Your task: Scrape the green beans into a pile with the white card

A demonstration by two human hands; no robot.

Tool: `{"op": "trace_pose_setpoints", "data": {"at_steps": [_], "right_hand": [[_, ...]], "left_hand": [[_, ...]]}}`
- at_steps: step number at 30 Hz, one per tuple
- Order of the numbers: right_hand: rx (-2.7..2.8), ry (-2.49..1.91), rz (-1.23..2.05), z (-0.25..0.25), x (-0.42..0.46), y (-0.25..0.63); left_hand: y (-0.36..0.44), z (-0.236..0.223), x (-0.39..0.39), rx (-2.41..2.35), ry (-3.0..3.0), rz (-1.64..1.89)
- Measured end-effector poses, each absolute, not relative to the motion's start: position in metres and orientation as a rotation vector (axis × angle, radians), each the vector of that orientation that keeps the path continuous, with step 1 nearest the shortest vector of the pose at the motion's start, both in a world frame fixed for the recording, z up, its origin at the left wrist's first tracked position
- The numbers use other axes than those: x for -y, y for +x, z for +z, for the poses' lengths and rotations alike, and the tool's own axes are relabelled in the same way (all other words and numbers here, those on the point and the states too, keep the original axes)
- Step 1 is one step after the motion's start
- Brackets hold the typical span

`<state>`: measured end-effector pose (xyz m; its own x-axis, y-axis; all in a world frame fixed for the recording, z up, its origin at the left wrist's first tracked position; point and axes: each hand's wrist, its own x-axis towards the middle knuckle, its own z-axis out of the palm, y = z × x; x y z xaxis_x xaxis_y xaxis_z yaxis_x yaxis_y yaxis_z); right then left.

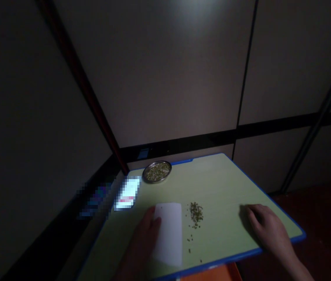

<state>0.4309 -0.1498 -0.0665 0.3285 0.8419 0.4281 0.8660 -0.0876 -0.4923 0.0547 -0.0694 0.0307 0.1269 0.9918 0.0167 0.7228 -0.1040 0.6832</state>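
Seed pile [196, 214] on the surface [221, 187], between a card on its left and the right grip [266, 224].
The card [168, 238] lies just beside the pile, the left grip [148, 228] at its left edge; stray seeds [189, 251] trail toward the near edge; the right grip is well apart, near the right edge; a dish [153, 182] holding more seeds [157, 171] stands at the far left, a pixelated rectangle [128, 192] just nearer and left of it; a wall [177, 78] rises behind.
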Motion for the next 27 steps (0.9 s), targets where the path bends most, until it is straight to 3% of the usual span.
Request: {"op": "trace_pose_setpoints", "data": {"at_steps": [13, 27], "right_hand": [[1.504, -1.897, -0.061, -0.072, 0.147, 0.432], [1.504, -1.873, -0.064, -0.07, 0.148, 0.432]], "left_hand": [[0.067, 0.049, 0.002, -1.59, 2.481, 0.313], [0.082, 0.033, -0.003, -1.426, 2.578, 0.386]]}}
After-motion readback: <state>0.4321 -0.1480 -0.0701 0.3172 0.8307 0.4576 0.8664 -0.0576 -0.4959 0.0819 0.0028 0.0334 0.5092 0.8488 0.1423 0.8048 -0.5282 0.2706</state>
